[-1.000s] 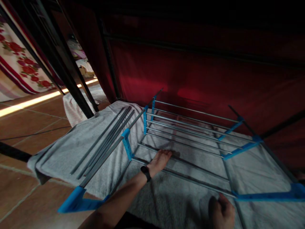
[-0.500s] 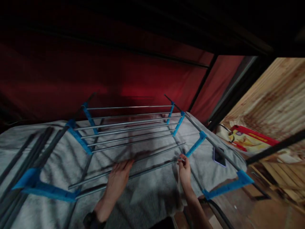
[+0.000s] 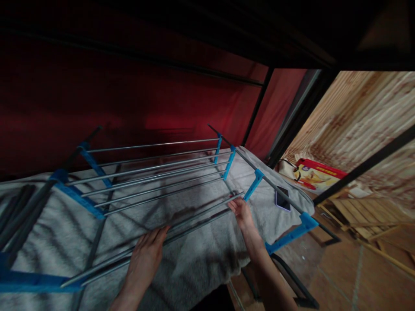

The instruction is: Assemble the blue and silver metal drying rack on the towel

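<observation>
Right hand (image 3: 241,211) pinches the loose rod (image 3: 181,224) at its three o'clock end; left hand (image 3: 145,255) lies flat, fingers spread, on it. The far end sits free — it could slip off the blue bracket (image 3: 32,283) and roll toward the phone (image 3: 282,198).

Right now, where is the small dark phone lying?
In the head view, the small dark phone lies on the grey towel, right side, beside the rack's blue plastic bracket, beyond the right hand.

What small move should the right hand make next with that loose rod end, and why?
Probably guide the rod end a little farther toward the blue bracket on the side rail. The right hand pinches the rod's far end just short of that bracket, while the left hand rests flat on the rod's middle. The rods behind already sit in their brackets.
</observation>
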Motion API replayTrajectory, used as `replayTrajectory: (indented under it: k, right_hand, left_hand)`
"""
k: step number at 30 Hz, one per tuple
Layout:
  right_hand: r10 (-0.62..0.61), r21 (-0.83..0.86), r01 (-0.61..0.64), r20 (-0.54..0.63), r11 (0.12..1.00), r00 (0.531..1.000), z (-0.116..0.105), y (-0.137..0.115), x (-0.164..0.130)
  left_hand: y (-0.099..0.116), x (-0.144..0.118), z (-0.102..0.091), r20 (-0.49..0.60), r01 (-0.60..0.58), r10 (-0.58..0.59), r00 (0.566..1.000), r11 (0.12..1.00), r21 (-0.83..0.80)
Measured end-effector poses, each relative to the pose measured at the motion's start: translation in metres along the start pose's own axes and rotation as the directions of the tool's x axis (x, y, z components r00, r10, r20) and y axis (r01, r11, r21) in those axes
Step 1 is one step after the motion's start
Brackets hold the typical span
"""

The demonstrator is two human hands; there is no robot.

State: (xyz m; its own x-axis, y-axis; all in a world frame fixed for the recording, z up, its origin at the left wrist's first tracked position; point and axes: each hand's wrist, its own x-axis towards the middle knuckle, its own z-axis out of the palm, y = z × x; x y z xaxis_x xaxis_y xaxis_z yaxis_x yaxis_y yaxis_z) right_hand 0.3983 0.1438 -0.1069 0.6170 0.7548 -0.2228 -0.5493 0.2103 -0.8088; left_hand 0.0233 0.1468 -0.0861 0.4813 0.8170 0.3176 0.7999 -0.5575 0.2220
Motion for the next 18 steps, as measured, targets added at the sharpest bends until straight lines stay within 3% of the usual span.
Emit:
replayTrajectory:
  k: [6,15,18]
  right_hand:
    - [0.049,0.08,-0.051,0.03,0.996,0.998,0.011,-0.006,0.017]
    - [0.048,0.12,-0.055,0.06,0.991,0.997,0.016,-0.006,0.012]
    - [0.058,0.12,-0.065,0.058,0.991,0.997,0.019,-0.006,0.012]
  left_hand:
    - [0.008,0.008,-0.008,0.112,0.045,-0.047,0.993,0.999,0.022]
    - [0.024,0.015,-0.017,0.307,0.135,-0.156,0.939,0.987,0.087]
    - [0.026,0.014,-0.015,0.318,0.132,-0.151,0.936,0.988,0.08]
